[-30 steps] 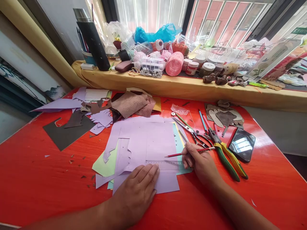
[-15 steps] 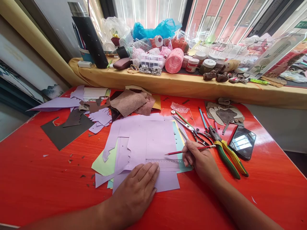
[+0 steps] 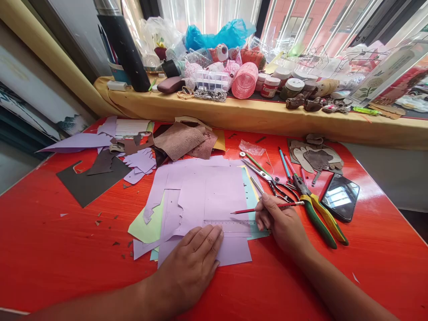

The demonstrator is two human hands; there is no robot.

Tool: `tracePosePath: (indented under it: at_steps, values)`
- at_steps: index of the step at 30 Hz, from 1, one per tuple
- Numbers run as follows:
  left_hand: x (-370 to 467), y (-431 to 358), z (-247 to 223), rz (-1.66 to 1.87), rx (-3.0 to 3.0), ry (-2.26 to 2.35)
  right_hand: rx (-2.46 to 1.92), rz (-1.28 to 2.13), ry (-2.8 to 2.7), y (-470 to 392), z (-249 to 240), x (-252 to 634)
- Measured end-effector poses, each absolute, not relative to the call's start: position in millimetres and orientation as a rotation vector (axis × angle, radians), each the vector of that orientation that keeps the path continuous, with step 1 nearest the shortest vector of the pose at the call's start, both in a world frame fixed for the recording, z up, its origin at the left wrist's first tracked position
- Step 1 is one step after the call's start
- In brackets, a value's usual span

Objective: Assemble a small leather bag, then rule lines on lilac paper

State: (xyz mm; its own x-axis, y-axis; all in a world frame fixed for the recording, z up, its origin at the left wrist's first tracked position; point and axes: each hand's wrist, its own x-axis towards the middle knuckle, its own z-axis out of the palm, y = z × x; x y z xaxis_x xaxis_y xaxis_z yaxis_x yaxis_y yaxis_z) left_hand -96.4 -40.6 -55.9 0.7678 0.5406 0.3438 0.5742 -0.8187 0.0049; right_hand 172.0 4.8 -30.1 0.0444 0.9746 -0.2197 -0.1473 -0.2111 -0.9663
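Note:
My left hand [image 3: 197, 256] lies flat on the purple paper [image 3: 222, 194], its fingertips on the near edge of a clear ruler [image 3: 229, 226]. The ruler runs left to right across the sheet, and a thin line is drawn up the paper from near its left end. In my right hand [image 3: 281, 220] a red pencil [image 3: 245, 211] is pinched, its tip pointing left above the sheet. Fingers of that hand are close by the ruler's right end. Beneath lie green paper [image 3: 147, 225] and light blue paper [image 3: 250, 191]. Left of the ruler is a cut-out purple piece [image 3: 170, 214].
Scissors [image 3: 264, 174], pliers [image 3: 312, 207] and a phone [image 3: 340, 197] lie at the right. Brown leather pieces [image 3: 180, 140] and purple scraps [image 3: 140, 162] are at the back left. Jars [image 3: 270, 87] and a black flask [image 3: 125, 53] crowd the sill.
The view has shifted slightly. Both hands, the ruler and the pencil keep nearly the same places on the paper.

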Motion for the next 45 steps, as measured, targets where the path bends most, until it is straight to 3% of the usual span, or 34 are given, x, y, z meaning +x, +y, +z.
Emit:
tracePosePath:
  at_steps: [45]
  values:
    - [-97.3, -41.3, -55.2, -0.475, -2.886, -0.917, -1.286, 1.377, -0.976, 4.8, -30.0, 170.7]
